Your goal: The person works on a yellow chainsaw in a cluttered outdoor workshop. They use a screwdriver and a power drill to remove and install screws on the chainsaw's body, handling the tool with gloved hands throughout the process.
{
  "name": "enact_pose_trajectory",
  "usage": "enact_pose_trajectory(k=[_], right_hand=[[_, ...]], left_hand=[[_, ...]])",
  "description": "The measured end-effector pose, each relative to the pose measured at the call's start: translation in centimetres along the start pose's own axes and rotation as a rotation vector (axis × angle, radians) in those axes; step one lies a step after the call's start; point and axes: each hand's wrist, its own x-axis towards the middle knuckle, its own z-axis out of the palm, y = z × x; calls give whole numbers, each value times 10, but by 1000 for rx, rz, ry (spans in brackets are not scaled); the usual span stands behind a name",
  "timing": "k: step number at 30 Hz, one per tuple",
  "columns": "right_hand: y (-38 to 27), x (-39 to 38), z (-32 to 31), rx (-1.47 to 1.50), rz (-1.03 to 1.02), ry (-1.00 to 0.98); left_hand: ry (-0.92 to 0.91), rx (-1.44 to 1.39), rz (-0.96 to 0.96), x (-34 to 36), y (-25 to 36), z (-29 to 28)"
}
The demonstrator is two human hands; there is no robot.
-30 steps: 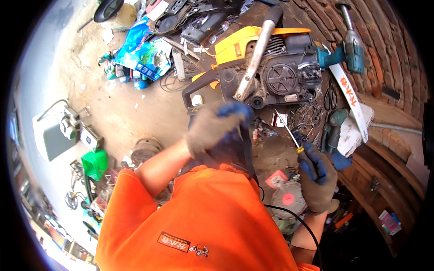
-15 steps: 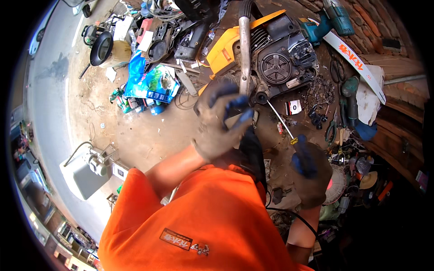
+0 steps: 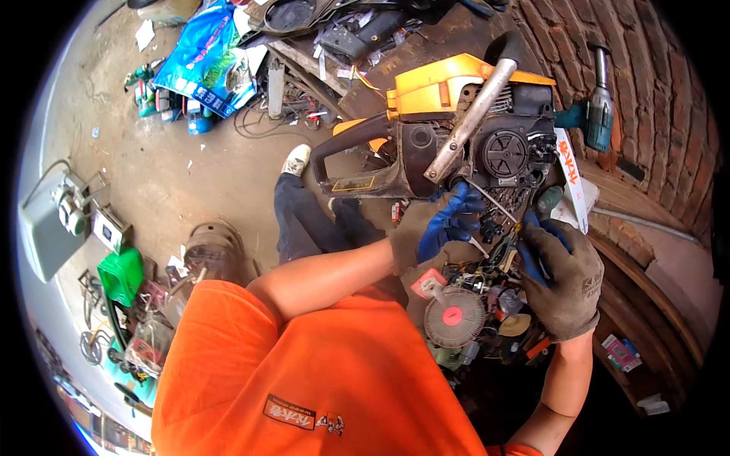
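A partly stripped chainsaw [image 3: 417, 156], orange-yellow and black with a metal front bar, lies on its side ahead of me. My right hand [image 3: 561, 266], in a grey-brown glove with blue palm, closes around a screwdriver [image 3: 494, 202]. Its long thin shaft slants up and left to the chainsaw's near edge, where the tip meets a dark round opening. My left hand [image 3: 445, 226], gloved alike, reaches beneath that opening with its fingers apart and partly curled, close to the shaft. Whether those fingertips touch the saw is hard to tell.
A teal power tool [image 3: 599, 118] stands by the brick wall [image 3: 646, 91], beside a white guide bar [image 3: 572, 182]. Small parts and a round fan [image 3: 454, 318] clutter the ground nearer me. Far left lie a blue bag [image 3: 199, 57] and a green container [image 3: 120, 275].
My view has shifted, with the chainsaw now lower and further right. My left hand has come over to the saw's near edge beside the screwdriver. The right hand still holds the screwdriver, tip at the saw.
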Motion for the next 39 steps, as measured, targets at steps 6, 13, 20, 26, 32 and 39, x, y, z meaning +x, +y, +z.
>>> enact_pose_trajectory(k=[6, 13, 20, 26, 32, 39], right_hand=[[-5, 28, -8, -59, -102, -139], [-29, 72, -27, -340, -297, -444], [-56, 109, -32, -370, -445, -533], [-72, 106, -17, -283, -494, -488], [-78, 78, -43, -530, -277, -506], [-12, 40, -38, -96, -146, -227]], left_hand=[[18, -67, 87, -15, 12, 21], [182, -185, 103, -9, 8, 27], [160, -106, 272, -11, 8, 30], [171, -34, 473, -8, -3, 26], [255, -221, 292, 4, -5, 28], [249, -175, 327, 7, -11, 25]])
